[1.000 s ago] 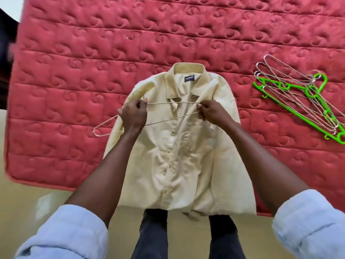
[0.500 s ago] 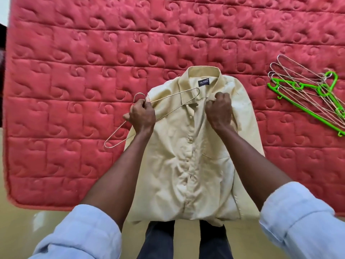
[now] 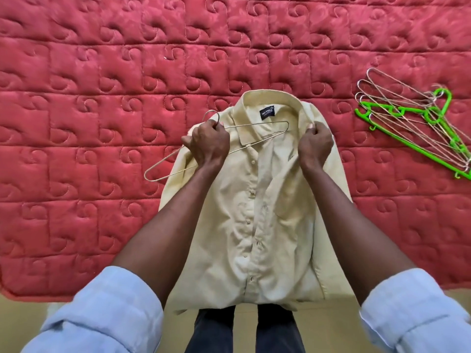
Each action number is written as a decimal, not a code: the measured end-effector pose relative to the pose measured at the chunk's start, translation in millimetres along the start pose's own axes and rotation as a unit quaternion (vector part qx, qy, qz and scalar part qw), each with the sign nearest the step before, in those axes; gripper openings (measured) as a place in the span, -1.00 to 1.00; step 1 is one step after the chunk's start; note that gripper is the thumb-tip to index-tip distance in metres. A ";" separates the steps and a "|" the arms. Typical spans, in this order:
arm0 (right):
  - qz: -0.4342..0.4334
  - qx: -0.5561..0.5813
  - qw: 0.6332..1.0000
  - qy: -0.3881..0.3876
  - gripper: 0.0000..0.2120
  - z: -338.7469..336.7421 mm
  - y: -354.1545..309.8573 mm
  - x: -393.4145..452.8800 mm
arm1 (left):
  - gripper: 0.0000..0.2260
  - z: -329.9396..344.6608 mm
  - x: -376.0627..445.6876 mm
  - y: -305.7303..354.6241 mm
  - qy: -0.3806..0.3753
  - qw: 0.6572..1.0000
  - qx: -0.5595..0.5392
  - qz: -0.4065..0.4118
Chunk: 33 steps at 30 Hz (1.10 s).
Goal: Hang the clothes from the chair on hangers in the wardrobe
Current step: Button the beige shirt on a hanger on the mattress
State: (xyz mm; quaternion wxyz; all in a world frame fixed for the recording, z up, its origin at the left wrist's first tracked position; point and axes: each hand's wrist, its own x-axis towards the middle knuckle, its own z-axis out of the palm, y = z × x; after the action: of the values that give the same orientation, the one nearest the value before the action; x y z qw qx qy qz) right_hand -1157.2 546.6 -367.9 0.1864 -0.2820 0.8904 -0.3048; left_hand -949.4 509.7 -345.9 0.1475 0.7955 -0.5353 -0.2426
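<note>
A pale yellow shirt (image 3: 254, 200) lies flat on the red mattress (image 3: 102, 72) in the middle of the frame. The left hand (image 3: 210, 145) grips a wire hanger (image 3: 254, 126) over the collar. The right hand (image 3: 314, 146) pinches the shirt's shoulder. More hangers (image 3: 413, 123) lie at the upper right.

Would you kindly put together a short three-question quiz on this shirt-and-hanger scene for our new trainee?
1. True or false: the wire hanger is already fully inside the cream shirt.
2. Which of the hands grips the shirt's shoulder: left hand or right hand?
3. What colour is the plastic hanger in the spare pile on the red mattress?

Key: 1. False; it lies on top, one end by the collar. 2. Right hand. 3. Green.
</note>
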 end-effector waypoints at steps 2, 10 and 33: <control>-0.013 0.026 0.999 0.033 -0.77 -15.0 -6.3 6.2 | -0.76 2.5 0.0 12.3 -0.011 1.000 0.006 -0.002; -0.208 0.029 0.977 0.043 -0.74 -43.4 -21.6 41.6 | -0.85 19.8 -0.1 80.6 -0.082 0.996 0.037 0.017; -0.216 0.014 0.943 -0.252 -0.54 -5.4 13.0 79.3 | -0.87 103.7 12.0 123.5 -0.112 0.975 -0.184 0.058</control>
State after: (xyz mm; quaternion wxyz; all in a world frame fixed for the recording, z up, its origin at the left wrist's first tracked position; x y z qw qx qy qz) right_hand -1226.2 508.6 -385.0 0.3384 -0.5328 0.7274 -0.2692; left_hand -1098.4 453.8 -374.5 0.2441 0.6903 -0.5396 -0.4157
